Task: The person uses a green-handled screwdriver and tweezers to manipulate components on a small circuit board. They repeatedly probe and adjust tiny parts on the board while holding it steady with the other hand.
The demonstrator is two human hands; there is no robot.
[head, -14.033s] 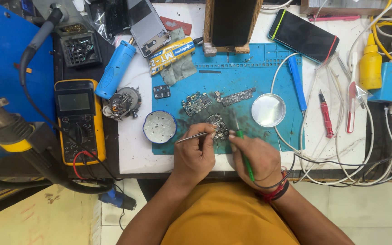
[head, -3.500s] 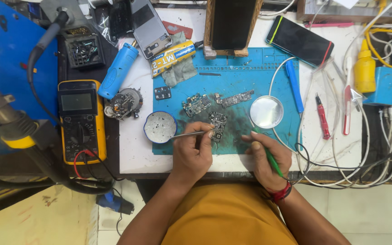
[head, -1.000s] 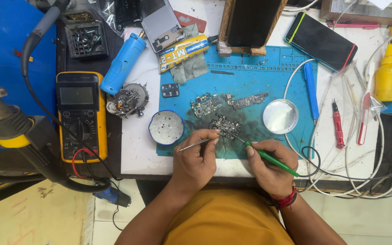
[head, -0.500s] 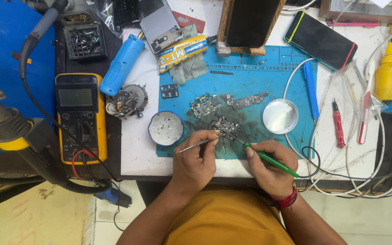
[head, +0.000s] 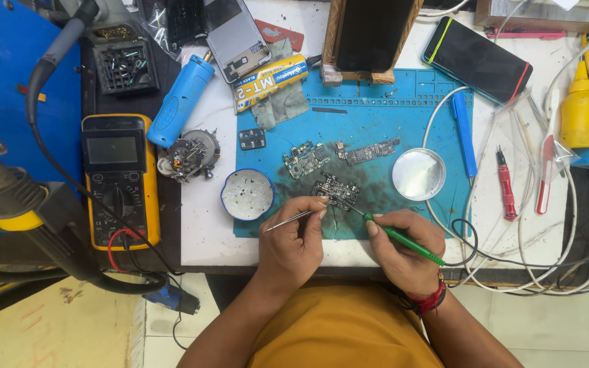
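On the blue mat [head: 369,123] of the tabletop [head: 206,232], the left hand [head: 291,242] pinched tweezers [head: 293,219] and the right hand [head: 403,249] gripped a green-handled soldering iron [head: 403,240], both tips touching the small circuit board [head: 335,191].

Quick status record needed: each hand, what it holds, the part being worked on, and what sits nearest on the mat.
left hand: holds thin metal tweezers, tips at the board
right hand: holds green-handled soldering iron, tip at the board
workpiece: small dark circuit board on blue silicone work mat
nearby: round white dish left, round silver lid right
off mat: yellow multimeter
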